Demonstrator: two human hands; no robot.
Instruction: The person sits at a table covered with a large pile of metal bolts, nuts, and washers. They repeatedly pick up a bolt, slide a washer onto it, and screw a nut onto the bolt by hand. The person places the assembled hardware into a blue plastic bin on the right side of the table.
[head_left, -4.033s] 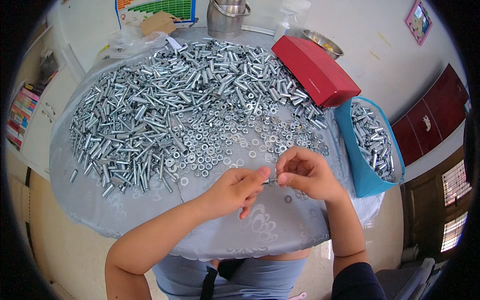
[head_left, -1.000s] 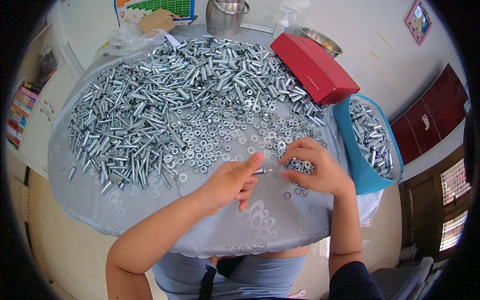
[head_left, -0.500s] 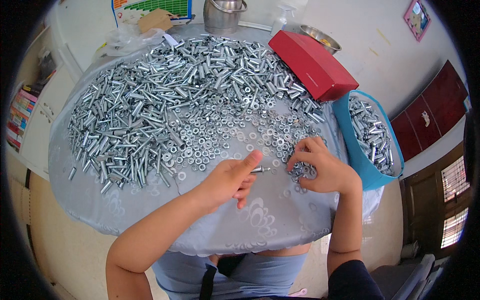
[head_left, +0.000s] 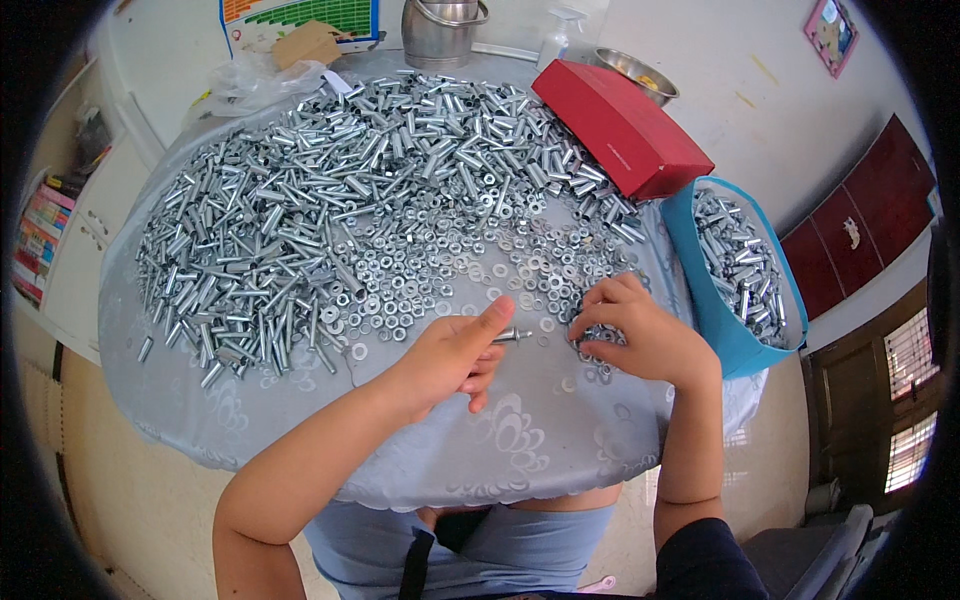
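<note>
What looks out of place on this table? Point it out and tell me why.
One metal piece lies alone near the left edge of the cloth, apart from the heap, so it looks like a stray. No damage shows.

The bolt (head_left: 515, 336) you hold is shiny, smooth metal, like the heaped fasteners (head_left: 250, 220) before you. Your tablecloth (head_left: 400, 460) has a satiny sheen; the pail (head_left: 438, 42) is glossy metal.
</note>
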